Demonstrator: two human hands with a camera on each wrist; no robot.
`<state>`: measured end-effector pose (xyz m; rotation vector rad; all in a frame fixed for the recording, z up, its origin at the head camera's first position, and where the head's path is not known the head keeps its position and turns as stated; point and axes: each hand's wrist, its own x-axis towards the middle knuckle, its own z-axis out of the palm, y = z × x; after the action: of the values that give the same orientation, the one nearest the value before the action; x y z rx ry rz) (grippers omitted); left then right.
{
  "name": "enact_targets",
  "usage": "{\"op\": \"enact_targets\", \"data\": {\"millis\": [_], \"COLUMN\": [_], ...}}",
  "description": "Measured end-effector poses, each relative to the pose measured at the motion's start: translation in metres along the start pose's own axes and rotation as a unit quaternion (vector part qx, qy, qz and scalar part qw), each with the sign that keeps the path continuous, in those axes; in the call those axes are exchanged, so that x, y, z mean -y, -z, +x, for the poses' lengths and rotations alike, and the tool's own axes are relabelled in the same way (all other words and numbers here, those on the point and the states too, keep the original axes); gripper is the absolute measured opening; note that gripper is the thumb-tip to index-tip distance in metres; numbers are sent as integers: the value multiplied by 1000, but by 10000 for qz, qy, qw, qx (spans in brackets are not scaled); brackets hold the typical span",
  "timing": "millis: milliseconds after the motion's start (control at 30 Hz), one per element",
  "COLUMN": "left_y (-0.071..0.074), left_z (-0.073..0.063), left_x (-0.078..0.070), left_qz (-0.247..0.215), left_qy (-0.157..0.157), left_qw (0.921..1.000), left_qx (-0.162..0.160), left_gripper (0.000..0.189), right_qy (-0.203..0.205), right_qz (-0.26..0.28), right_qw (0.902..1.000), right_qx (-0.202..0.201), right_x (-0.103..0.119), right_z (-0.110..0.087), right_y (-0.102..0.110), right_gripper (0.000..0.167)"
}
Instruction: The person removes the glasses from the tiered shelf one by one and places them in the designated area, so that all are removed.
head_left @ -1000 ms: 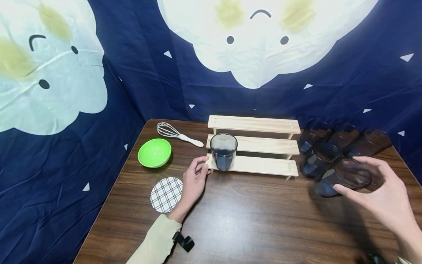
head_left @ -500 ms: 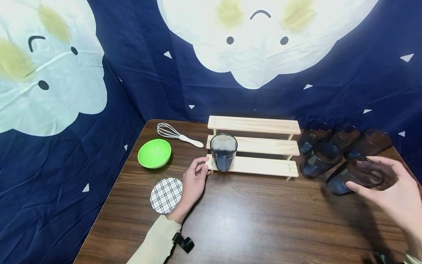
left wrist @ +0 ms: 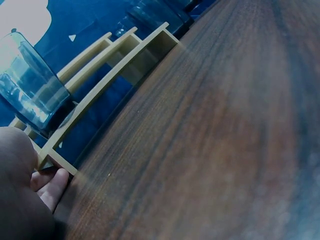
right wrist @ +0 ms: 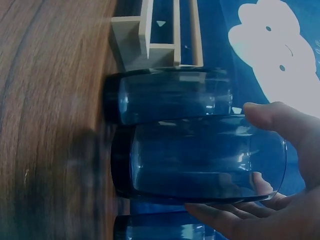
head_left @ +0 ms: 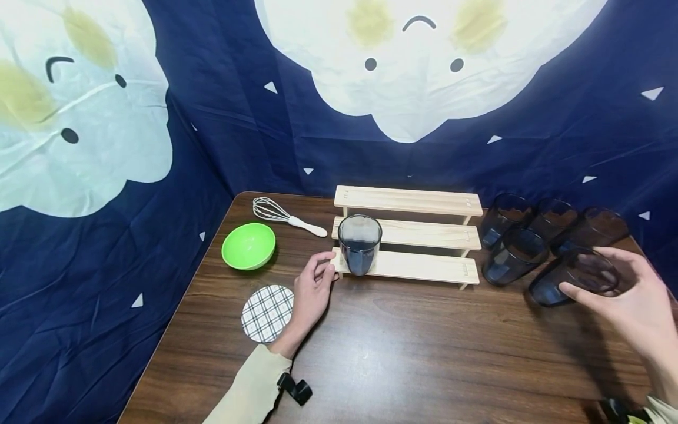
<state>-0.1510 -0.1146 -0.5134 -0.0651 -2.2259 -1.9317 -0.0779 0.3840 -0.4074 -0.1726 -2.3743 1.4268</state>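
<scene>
At the right in the head view, my right hand [head_left: 638,303] grips a dark blue-tinted drinking glass [head_left: 553,284] near its rim, thumb on one side and fingers on the other. The right wrist view shows this glass [right wrist: 195,160] close over the table, beside another glass [right wrist: 170,95]. My left hand [head_left: 312,291] holds the left end of the lowest tier of a three-tier wooden display shelf [head_left: 424,267], fingertips around its end near the leg [left wrist: 64,162]. One tinted glass [head_left: 360,247] stands upright on that tier's left part.
Several more tinted glasses [head_left: 515,256] stand grouped right of the shelf. On the left of the brown table [head_left: 402,359] are a green bowl [head_left: 249,246], a white whisk [head_left: 299,224] and a round checked coaster [head_left: 267,313]. A dark blue curtain [head_left: 328,147] hangs behind.
My right hand has carried its glass rightward and slightly back, closer to the grouped glasses. The left hand, shelf and glass on it stay where they were.
</scene>
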Motion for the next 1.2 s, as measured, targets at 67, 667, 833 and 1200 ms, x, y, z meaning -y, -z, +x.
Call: {"op": "enact_targets", "data": {"millis": [67, 667, 833, 1200], "left_y": [0, -1, -1, 0], "left_z": [0, 0, 0, 0], "left_x": [0, -2, -2, -1], "left_qz": [-3, 63, 75, 48], "left_qy": [-14, -44, -35, -61], "left_qw": [10000, 10000, 10000, 10000], "left_qx": [-5, -30, -27, -10], "left_gripper": [24, 24, 24, 24], "right_qy": [-67, -117, -155, -181], "right_qz": [-68, -220, -323, -78], "right_qw": [10000, 9997, 9994, 9998], "right_qx": [5, 8, 29, 102], "right_x": [-2, -16, -19, -23], "right_z": [2, 21, 23, 26], "right_y": [-1, -7, -9, -11], "right_gripper": [84, 80, 80, 76]}}
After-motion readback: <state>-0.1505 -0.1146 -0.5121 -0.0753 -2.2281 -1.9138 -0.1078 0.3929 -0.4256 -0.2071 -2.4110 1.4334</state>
